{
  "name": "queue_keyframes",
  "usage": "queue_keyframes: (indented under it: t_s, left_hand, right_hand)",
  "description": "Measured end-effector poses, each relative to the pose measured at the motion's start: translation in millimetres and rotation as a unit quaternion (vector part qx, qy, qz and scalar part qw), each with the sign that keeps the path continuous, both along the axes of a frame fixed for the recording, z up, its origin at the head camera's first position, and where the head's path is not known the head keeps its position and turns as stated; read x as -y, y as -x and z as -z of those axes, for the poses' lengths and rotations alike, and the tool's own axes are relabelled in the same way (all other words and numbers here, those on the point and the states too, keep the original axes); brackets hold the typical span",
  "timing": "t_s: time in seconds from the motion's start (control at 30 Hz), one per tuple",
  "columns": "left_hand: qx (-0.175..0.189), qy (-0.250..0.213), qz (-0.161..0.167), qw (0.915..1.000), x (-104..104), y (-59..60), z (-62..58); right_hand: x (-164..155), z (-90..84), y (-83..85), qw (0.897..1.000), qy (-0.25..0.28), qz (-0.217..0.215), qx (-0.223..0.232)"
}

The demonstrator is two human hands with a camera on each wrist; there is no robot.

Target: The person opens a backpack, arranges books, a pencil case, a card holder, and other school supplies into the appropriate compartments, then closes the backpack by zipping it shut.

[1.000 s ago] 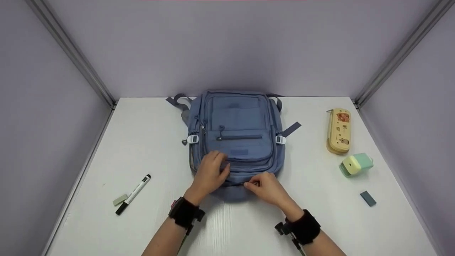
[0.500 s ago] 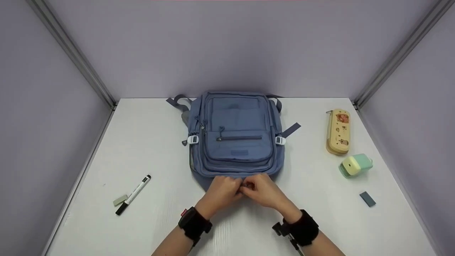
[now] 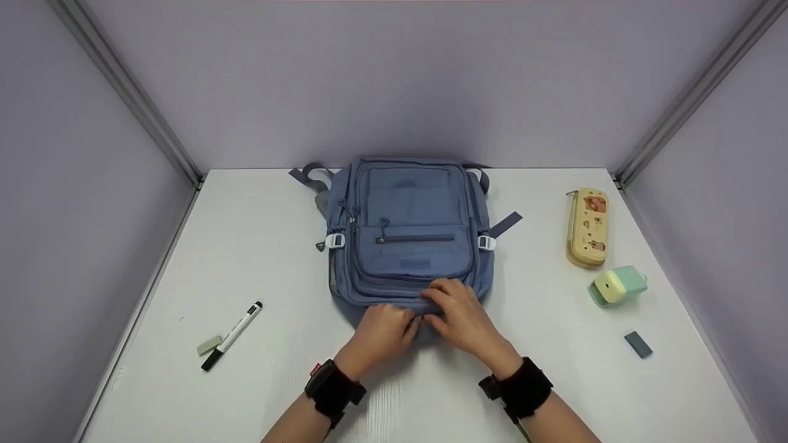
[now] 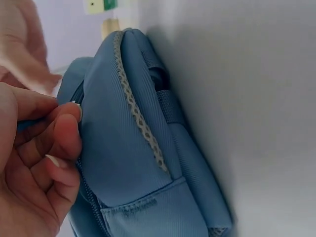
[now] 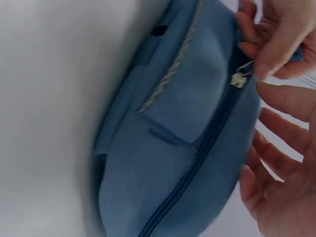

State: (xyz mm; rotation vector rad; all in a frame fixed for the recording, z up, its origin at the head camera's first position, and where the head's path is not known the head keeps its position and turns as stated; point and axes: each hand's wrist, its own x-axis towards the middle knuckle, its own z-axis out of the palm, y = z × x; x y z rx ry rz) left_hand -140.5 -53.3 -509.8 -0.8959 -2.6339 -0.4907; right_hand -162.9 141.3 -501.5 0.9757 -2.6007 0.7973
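A blue backpack [image 3: 414, 209] lies front side up, its bottom end toward me. My left hand [image 3: 381, 332] is at that near end; in the right wrist view, its thumb and finger pinch the metal zipper pull [image 5: 245, 68] of a dark zipper [image 5: 207, 143]. In the left wrist view the fingers of this left hand [image 4: 42, 163] are curled, with a bit of blue pull tab showing among them. My right hand [image 3: 465, 317] is just right of it, fingers loosely extended over the backpack's lower edge. The right wrist view shows these fingers [image 5: 276, 153] spread along the fabric.
On the right of the white table [image 3: 277, 394] are a yellow pencil case [image 3: 588, 227], a green-and-yellow pencil sharpener [image 3: 617, 285] and a dark eraser [image 3: 638, 344]. A marker [image 3: 233, 335] touches a pale green eraser [image 3: 209, 346] on the left. Panels enclose the back and sides.
My left hand has come down from the backpack's front to the zipper pull and taken hold of it. The right hand has let go there and shifted up onto the backpack.
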Motion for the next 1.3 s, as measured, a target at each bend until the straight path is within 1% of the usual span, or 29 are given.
queue_keyframes:
  t_s: [0.1, 0.27, 0.37, 0.5, 0.6, 0.73, 0.87, 0.97, 1.1, 1.2, 1.3]
  left_hand:
    - [0.023, -0.006, -0.003, 0.9997, 1, -1.6, -2.2]
    - [0.065, -0.03, -0.02, 0.9972, 5, -3.6, -5.5]
    - [0.071, -0.036, -0.027, 0.9965, 10, -3.9, -7.5]
    - [0.067, -0.045, -0.031, 0.9962, 20, -4.0, -10.4]
    - [0.079, -0.058, -0.028, 0.9948, 30, -3.8, -12.4]
    - [0.101, -0.07, -0.026, 0.9921, 44, -3.0, -12.0]
    - [0.115, -0.078, -0.043, 0.9893, 58, -1.5, -8.7]
    - [0.127, -0.084, -0.057, 0.9868, 65, -0.6, -6.6]
    - [0.127, -0.088, -0.063, 0.9859, 64, -1.1, -4.5]
    - [0.118, -0.085, -0.069, 0.987, 60, -3.3, -1.8]
    - [0.106, -0.078, -0.078, 0.9883, 54, -6.3, 1.8]
  right_hand:
    - [1, 6.0, 3.4, 0.999, -0.018, 0.021, -0.026]
    - [-2, 9.8, 7.6, 0.999, -0.003, 0.029, -0.046]
    - [-3, 10.1, 9.8, 0.998, 0.004, 0.028, -0.053]
    - [-4, 9.5, 11.1, 0.998, -0.002, 0.031, -0.057]
    - [-4, 8.8, 11.6, 0.998, -0.008, 0.031, -0.057]
    - [-5, 8.7, 11.6, 0.998, -0.012, 0.03, -0.049]
    - [-6, 8.6, 11.4, 0.999, -0.01, 0.026, -0.045]
    - [-7, 8.8, 11.4, 0.999, 0.001, 0.023, -0.049]
    - [-5, 9.3, 11.4, 0.999, 0.006, 0.024, -0.039]
    - [-2, 8.8, 10.8, 1.0, 0.002, 0.018, -0.022]
    - [4, 7.5, 8.6, 1.0, -0.006, 0.004, -0.014]
